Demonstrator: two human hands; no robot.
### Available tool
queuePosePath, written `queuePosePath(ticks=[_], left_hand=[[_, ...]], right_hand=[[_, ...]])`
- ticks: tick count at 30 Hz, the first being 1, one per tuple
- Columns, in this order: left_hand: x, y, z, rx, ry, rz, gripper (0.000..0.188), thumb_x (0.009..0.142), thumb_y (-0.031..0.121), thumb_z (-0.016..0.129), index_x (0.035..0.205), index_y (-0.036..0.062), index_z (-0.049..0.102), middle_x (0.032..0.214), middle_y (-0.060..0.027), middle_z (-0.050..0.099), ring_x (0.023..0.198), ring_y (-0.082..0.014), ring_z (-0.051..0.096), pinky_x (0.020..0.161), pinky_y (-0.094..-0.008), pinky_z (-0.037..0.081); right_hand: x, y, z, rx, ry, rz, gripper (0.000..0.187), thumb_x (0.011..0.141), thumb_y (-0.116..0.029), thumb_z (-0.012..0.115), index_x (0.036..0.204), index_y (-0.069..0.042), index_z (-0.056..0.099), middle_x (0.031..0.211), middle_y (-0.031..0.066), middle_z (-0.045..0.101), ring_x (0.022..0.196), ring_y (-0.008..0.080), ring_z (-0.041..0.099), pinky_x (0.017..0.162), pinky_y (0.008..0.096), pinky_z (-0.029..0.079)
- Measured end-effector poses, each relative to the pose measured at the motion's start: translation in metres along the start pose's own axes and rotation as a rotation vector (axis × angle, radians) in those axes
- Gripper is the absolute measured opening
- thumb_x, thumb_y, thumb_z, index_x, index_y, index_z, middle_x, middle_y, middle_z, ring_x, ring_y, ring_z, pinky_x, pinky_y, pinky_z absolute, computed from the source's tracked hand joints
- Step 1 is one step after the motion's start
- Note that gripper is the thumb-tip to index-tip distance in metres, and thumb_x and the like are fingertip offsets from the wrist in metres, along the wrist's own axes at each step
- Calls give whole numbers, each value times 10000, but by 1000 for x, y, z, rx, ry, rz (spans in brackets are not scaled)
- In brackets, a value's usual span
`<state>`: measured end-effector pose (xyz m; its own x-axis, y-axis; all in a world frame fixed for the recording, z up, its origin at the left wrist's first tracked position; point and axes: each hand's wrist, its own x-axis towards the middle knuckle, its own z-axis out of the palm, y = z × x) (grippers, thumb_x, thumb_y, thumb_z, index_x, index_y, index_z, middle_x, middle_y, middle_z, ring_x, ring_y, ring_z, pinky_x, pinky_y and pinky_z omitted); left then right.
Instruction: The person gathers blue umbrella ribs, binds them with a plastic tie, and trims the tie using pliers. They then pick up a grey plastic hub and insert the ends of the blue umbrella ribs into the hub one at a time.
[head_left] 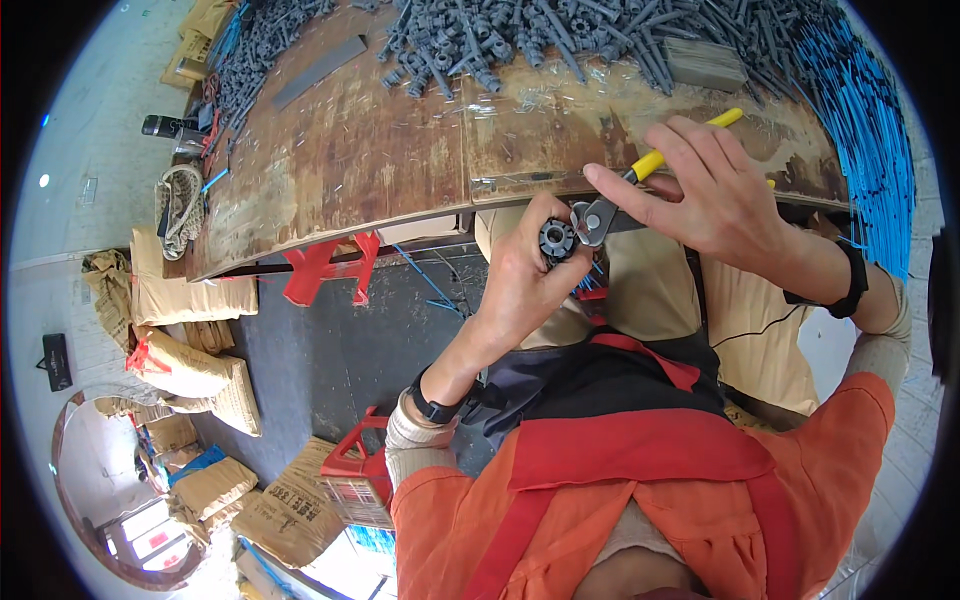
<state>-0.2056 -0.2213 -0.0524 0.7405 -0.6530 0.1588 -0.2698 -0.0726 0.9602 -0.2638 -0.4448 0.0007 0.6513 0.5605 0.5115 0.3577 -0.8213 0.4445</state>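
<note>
In front of my lap, just off the table's near edge, my left hand (512, 272) is closed around a dark grey round plastic fitting (556, 240). Its ring-shaped end, with notches around a central hole, faces up. My right hand (715, 200) grips a pair of cutting pliers (598, 220) with yellow handles, one of them under the fingers. The pliers' metal jaws are at the right rim of the fitting, beside my left fingers. Whether the jaws bite on anything is too small to tell.
The worn wooden table (370, 150) carries heaps of grey plastic fittings (480, 40), a grey block (705, 65) and clear scraps. Thin blue rods (870, 140) hang over its right end. Brown sacks (195, 375) and a red crate (355, 470) are on the floor at left.
</note>
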Motion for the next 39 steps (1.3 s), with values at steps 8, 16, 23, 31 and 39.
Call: queuePosePath(ticks=[8,16,23,31,39], left_hand=[[2,4,-5,81,-117,26,243,787,4,681,949,39,504,752,-75,582,671,-156,584,615,-290,468],[-10,3,3,169,-170,114,293,747,-4,698,990,37,539,871,-83,635,809,-153,658,696,-280,502],[-19,-8,26,-402,68,59,378,733,-24,759,1043,29,550,1079,-131,639,1016,-243,620,840,-342,492],[-20,-12,8,-35,74,319,432,646,99,851,1004,51,616,1022,-97,647,992,-293,603,858,-377,479],[12,-21,-11,-52,-260,393,457,571,120,894,930,62,618,965,-62,604,975,-231,549,874,-355,431]], right_hand=[[-4,24,-30,376,-456,-136,622,686,-74,689,1295,-118,569,892,62,587,772,205,598,662,330,471],[-33,-9,-32,991,-764,458,814,599,-140,773,1333,-1,450,910,102,589,754,290,585,687,399,492],[-51,-20,-27,604,-300,226,733,691,-254,735,1319,16,469,1049,183,551,864,357,555,765,435,487],[-64,-12,-30,545,-311,149,653,764,-309,662,1300,22,490,1047,179,555,864,360,560,757,437,483],[-69,-4,-18,613,-314,126,636,786,-317,655,1296,25,487,1041,181,559,837,354,558,717,423,479]])
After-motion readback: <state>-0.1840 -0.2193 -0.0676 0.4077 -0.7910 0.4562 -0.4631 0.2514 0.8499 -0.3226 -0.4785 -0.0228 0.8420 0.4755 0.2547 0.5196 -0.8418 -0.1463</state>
